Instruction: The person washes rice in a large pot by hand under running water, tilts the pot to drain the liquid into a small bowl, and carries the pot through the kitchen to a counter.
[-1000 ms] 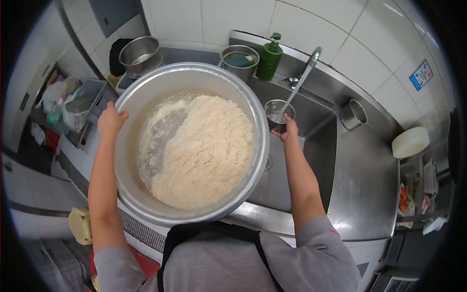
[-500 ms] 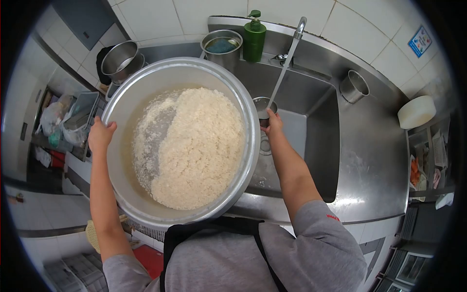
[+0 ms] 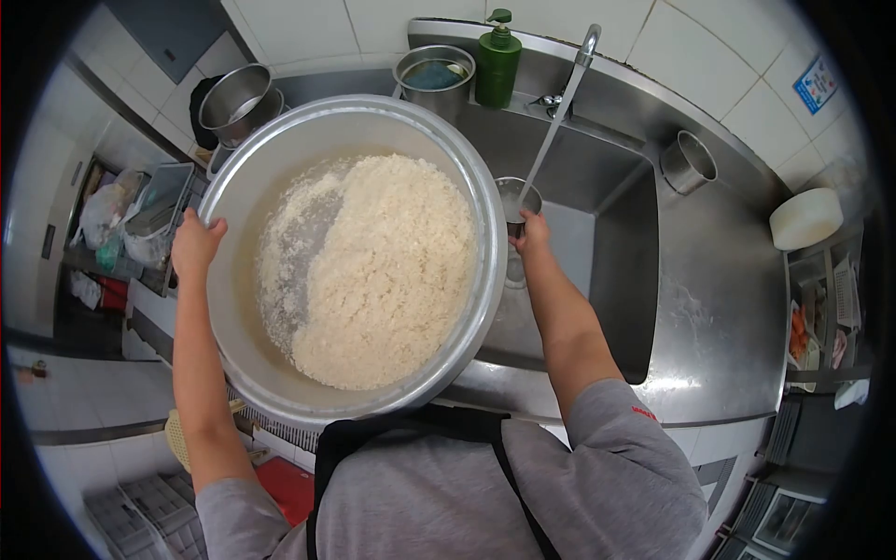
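Visibly, rice (image 3: 392,271) and water (image 3: 308,247) in wide basin (image 3: 373,131); stream (image 3: 554,131) entering metal cup (image 3: 512,194).

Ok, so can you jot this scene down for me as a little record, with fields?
Left hand: on the left rim of the large metal basin; the hand grips there
Basin contents: pale rice heaped toward the right, cloudy water at left
Right hand: holding a small metal cup
Faucet: running, its stream reaching the cup
Behind the sink: green pump bottle
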`<state>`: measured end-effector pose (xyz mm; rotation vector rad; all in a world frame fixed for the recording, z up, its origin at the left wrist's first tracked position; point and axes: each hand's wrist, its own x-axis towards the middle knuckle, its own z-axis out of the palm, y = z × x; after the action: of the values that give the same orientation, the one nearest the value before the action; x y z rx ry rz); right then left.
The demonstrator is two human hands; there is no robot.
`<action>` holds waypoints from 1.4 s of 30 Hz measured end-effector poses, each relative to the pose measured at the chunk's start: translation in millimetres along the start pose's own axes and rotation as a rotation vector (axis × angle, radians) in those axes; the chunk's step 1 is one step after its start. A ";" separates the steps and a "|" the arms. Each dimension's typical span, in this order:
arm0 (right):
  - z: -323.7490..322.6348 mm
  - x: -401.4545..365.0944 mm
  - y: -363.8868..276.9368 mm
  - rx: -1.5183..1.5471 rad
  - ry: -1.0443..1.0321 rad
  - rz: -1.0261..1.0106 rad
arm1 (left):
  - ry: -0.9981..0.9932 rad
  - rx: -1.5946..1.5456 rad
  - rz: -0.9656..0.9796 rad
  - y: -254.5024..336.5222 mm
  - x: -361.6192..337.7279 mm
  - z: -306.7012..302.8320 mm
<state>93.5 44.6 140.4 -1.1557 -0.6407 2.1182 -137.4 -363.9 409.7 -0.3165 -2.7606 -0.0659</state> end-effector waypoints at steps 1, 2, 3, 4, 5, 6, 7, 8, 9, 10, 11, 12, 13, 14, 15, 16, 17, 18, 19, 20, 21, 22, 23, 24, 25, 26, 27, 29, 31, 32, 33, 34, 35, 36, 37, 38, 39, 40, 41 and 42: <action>0.4 -0.6 0.0 -0.018 0.034 0.017 | 0.003 -0.002 -0.002 -0.7 0.3 0.4; 0.9 2.0 0.5 -0.017 0.027 0.011 | 0.003 0.002 -0.006 -0.7 0.9 0.5; -0.3 4.1 3.0 0.005 0.047 0.028 | 0.002 0.008 -0.008 -0.8 1.1 0.6; -1.5 6.5 4.7 0.027 0.066 0.046 | 0.008 0.004 -0.008 -0.9 1.0 0.3; -0.1 2.0 2.9 0.029 0.062 0.041 | 0.002 0.005 -0.015 0.5 -0.6 -1.2; 1.3 -2.5 1.3 0.025 0.069 0.031 | -0.004 0.006 -0.022 1.3 -1.1 -2.3; 2.9 -6.8 0.2 0.020 0.077 0.023 | 0.000 0.003 -0.024 1.3 -0.8 -2.3; 3.7 -6.6 1.1 0.020 0.075 0.021 | 0.000 0.003 -0.022 1.3 -0.7 -1.9; 4.7 -6.5 2.1 0.027 0.100 0.014 | -0.001 0.003 -0.021 1.2 -0.6 -2.2; 4.9 -6.4 3.0 0.034 0.125 0.007 | 0.000 0.002 -0.021 1.5 -0.7 -2.6; 4.6 -6.8 2.8 0.034 0.123 0.005 | -0.001 0.005 -0.027 3.0 -1.7 -4.0; 4.2 -7.2 2.2 0.030 0.135 0.013 | -0.003 0.007 -0.033 3.6 -2.0 -5.3; 4.2 -7.3 1.6 0.026 0.148 0.021 | 0.001 0.004 -0.036 3.2 -2.0 -5.6; 5.6 -10.0 -0.5 0.025 0.144 0.018 | 0.005 -0.009 -0.031 2.8 -2.1 -5.3; 6.4 -12.6 -2.7 0.017 0.160 0.031 | 0.007 -0.021 -0.027 2.4 -2.4 -4.7; 7.4 -15.4 -4.3 0.008 0.175 0.044 | 0.009 -0.024 -0.030 1.9 -2.1 -4.0; 7.2 -14.8 -4.4 0.006 0.172 0.042 | 0.011 -0.020 -0.025 1.1 -1.5 -3.3; 6.8 -14.3 -4.7 -0.007 0.163 0.050 | 0.013 -0.017 -0.019 0.6 -1.1 -2.9; 6.3 -14.0 -4.5 -0.019 0.154 0.059 | 0.014 -0.018 -0.021 0.3 -1.0 -2.7; 6.3 -15.8 -4.7 -0.019 0.153 0.058 | 0.009 -0.018 -0.022 0.3 -0.8 -2.9; 6.3 -17.7 -5.1 -0.035 0.157 0.050 | 0.003 -0.017 -0.022 0.7 -0.5 -3.6; 6.7 -19.0 -5.7 -0.052 0.161 0.043 | 0.004 -0.018 -0.023 1.1 -0.6 -4.3; 5.1 -14.4 -4.1 -0.052 0.161 0.042 | 0.002 -0.017 -0.024 2.1 -1.5 -5.6; 3.4 -9.9 -2.2 -0.063 0.135 0.058 | 0.000 -0.015 -0.026 2.6 -1.9 -6.5; 1.4 -5.5 -0.2 -0.074 0.108 0.073 | -0.001 -0.016 -0.026 2.8 -1.7 -6.9; -2.6 2.1 3.1 -0.075 0.109 0.073 | -0.004 -0.013 -0.028 3.0 -1.4 -7.0; -6.2 8.3 5.8 -0.001 0.023 0.089 | -0.008 -0.010 -0.031 3.1 -1.4 -6.9; -10.3 14.2 9.3 0.073 -0.063 0.105 | -0.007 -0.011 -0.030 2.3 -0.7 -5.8; -11.4 13.5 11.9 0.075 -0.063 0.114 | -0.005 -0.012 -0.029 0.5 1.0 -3.5; -12.2 14.3 13.6 0.076 -0.063 0.113 | -0.001 -0.009 -0.021 -0.4 1.5 -2.3; -12.9 15.1 15.4 0.076 -0.065 0.111 | 0.003 -0.005 -0.013 -0.9 2.0 -1.3; -14.0 16.0 16.9 0.075 -0.066 0.108 | 0.004 -0.005 -0.012 -1.4 2.3 -0.6; -14.7 15.2 17.5 0.077 -0.065 0.108 | 0.003 -0.006 -0.014 -1.3 2.2 -0.7; -15.3 14.4 18.1 0.079 -0.062 0.123 | 0.002 -0.006 -0.016 -1.0 2.1 -1.0; -15.8 13.7 18.6 0.080 -0.060 0.138 | 0.003 -0.006 -0.014 -0.6 2.0 -1.6; -14.5 9.1 17.1 0.081 -0.059 0.138 | -0.002 -0.006 -0.019 0.0 1.9 -2.3; -13.6 4.3 15.5 0.058 -0.028 0.129 | -0.007 -0.006 -0.024 0.6 1.8 -2.8; -12.3 -0.7 14.5 0.034 0.003 0.120 | -0.008 -0.005 -0.023 1.0 1.8 -3.1; -12.9 0.1 17.2 0.035 0.004 0.121 | -0.005 -0.007 -0.024 1.4 1.7 -3.3; -13.0 0.9 20.1 0.010 0.050 0.091 | -0.001 -0.008 -0.025 1.7 1.6 -3.5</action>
<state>98.3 33.1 120.0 -1.2502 -0.5643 2.1578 -137.2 -362.2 413.5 -0.2847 -2.7658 -0.0836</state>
